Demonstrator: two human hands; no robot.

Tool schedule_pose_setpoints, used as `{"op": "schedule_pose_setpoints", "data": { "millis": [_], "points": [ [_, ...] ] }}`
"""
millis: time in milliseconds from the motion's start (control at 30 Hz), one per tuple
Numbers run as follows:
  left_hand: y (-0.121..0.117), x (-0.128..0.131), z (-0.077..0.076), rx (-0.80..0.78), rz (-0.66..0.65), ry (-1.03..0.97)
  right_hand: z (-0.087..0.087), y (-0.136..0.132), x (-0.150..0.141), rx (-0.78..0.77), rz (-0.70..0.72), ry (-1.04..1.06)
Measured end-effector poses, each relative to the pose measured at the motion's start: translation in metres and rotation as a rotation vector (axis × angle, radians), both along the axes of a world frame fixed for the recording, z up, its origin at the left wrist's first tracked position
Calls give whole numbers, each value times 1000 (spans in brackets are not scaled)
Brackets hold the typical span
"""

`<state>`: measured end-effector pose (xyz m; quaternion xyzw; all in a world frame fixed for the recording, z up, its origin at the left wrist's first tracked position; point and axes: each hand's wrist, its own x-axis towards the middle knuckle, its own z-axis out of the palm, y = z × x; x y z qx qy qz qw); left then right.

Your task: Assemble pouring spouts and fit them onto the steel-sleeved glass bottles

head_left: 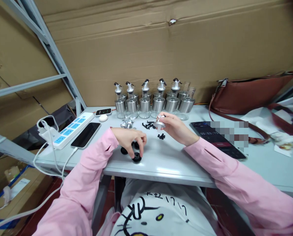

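Note:
My left hand (131, 140) reaches down with thumb and fingers closed around the rim of a round black stopper (137, 158) near the table's front edge. More black stoppers (124, 150) lie under and beside that hand, partly hidden by it. My right hand (175, 127) is raised a little over the table and pinches a silver pourer top (159, 124) with a wide round base. Below it lie small black caps (161, 136) in a cluster. Several thin black levers (148, 125) are scattered to its left. A pile of silver spout parts (128, 122) sits behind my left hand.
Steel-clad glass bottles (144, 105) stand in rows at the back, several with pourers fitted. Left are a power strip (74, 128), a phone (86, 135), a small device (103, 112) and a white disc (103, 118). A tablet (217, 139) and brown bag (254, 93) lie right.

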<state>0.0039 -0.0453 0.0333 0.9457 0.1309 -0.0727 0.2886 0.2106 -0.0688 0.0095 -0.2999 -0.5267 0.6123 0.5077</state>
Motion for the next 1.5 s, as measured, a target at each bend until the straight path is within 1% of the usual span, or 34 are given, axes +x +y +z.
{"op": "schedule_pose_setpoints", "data": {
  "millis": [167, 267, 333, 433, 533, 600, 700, 800, 900, 1067, 1167, 1233, 1300, 1400, 1467, 1500],
  "points": [
    [6, 3, -9, -40, 48, -54, -2, 1, 0, 7, 6, 14],
    [6, 4, -9, -135, 100, -104, -1, 0, 1, 5, 2, 5],
    [5, 4, -6, -205, 164, -185, 2, 0, 2, 11, 0, 0],
    [3, 5, -2, -221, 328, -429, 8, -1, 6, 30, 13, -1],
    [5, 8, -3, -231, 480, -736, 13, -2, 12, 59, 46, -11],
    [8, 10, -8, -263, 538, -900, 14, -1, 15, 81, 77, -23],
    [14, 14, -15, -229, 599, -1035, 11, -2, 15, 104, 134, -49],
    [15, 18, -21, -130, 639, -1049, 7, -2, 14, 110, 173, -80],
    [11, 22, -26, -36, 676, -1051, 5, -1, 12, 105, 163, -103],
    [5, 28, -32, 127, 762, -1083, 5, 0, 12, 101, 93, -88],
    [4, 29, -34, 166, 779, -1053, 5, 0, 13, 145, 24, -117],
    [3, 29, -35, 173, 785, -1013, 4, 0, 13, 192, 0, -161],
    [3, 30, -36, 170, 783, -980, 3, 1, 13, 239, 7, -212],
    [3, 31, -38, 153, 747, -939, 1, 2, 13, 260, 19, -262],
    [4, 30, -40, 210, 723, -909, 0, 3, 12, 243, 13, -260],
    [5, 29, -40, 285, 710, -906, 0, 3, 12, 228, 10, -248]
  ]
}}
